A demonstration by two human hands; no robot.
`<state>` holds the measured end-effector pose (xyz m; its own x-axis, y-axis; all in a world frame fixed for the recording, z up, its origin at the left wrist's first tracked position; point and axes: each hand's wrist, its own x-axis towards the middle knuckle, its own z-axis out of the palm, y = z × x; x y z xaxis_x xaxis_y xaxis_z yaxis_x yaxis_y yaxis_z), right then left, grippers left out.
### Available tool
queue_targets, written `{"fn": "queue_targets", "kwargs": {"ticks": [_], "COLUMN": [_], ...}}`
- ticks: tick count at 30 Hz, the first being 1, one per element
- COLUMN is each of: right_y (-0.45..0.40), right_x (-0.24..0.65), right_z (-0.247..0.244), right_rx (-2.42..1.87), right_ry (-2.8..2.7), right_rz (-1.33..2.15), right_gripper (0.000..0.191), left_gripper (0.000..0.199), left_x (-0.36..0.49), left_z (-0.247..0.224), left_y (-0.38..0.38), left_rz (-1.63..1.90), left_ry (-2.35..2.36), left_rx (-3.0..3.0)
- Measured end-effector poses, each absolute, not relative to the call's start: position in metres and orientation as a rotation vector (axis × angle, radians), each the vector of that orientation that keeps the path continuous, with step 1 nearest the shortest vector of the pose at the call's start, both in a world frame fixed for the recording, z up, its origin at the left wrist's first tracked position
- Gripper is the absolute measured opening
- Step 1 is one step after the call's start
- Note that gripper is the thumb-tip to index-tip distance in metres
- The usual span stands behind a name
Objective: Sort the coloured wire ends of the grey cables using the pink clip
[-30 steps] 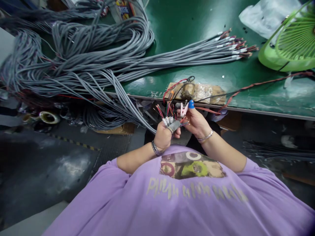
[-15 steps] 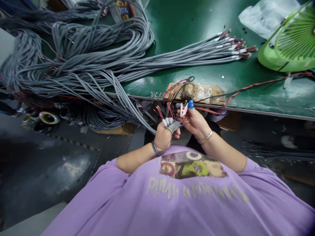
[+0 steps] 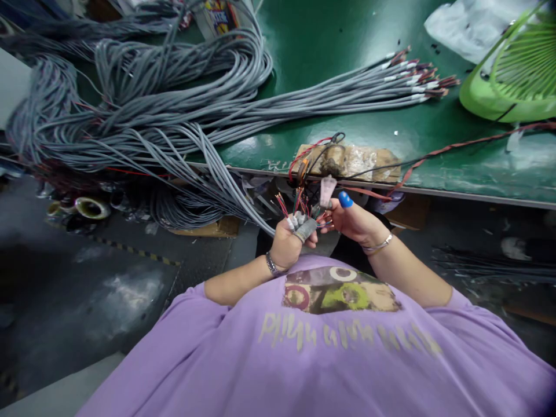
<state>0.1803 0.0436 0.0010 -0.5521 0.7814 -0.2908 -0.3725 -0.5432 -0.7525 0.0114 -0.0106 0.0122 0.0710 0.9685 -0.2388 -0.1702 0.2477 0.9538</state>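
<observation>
My left hand (image 3: 287, 243) is closed around several grey cables (image 3: 245, 202); their stripped ends with thin coloured wires (image 3: 299, 201) stick up out of the fist. A thicker grey sleeved end (image 3: 306, 230) lies across the top of that hand. Close on the right is my right hand (image 3: 354, 222), with a blue finger cot (image 3: 346, 199) on the thumb. Its thumb stands apart from the fingers, which are by the thin wire ends. A pale pink clip (image 3: 328, 189) stands just beyond the fingertips; what it grips is hard to make out.
Large coils of grey cable (image 3: 174, 87) cover the left of the green table (image 3: 339, 35). A bundle with stripped ends (image 3: 421, 81) stretches right. A taped wooden block (image 3: 369, 163) sits at the table edge. A green fan (image 3: 490, 95) and a plastic bag (image 3: 460, 29) are at right.
My right thumb has moved away from the pink clip, and the right hand has shifted a little right and down. The clip has turned more upright. My left hand still grips the cables.
</observation>
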Motion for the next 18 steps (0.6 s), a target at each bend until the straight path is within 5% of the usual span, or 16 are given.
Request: {"fn": "queue_targets", "kwargs": {"ticks": [7,18], "right_y": [0.034,0.027], "right_x": [0.183,0.183], "right_z": [0.011,0.016], "right_rx": [-0.927,-0.943], "right_ry": [-1.15,-1.294], "right_rz": [1.834,1.735], "right_gripper": [0.032,0.038], "left_gripper": [0.039,0.042], "left_x": [0.01,0.009], "left_z": [0.008,0.014], "left_y": [-0.01,-0.007], "left_rz": [0.984,0.905], "left_ry": [1.129,1.134], "left_rx": [1.046,0.945]}}
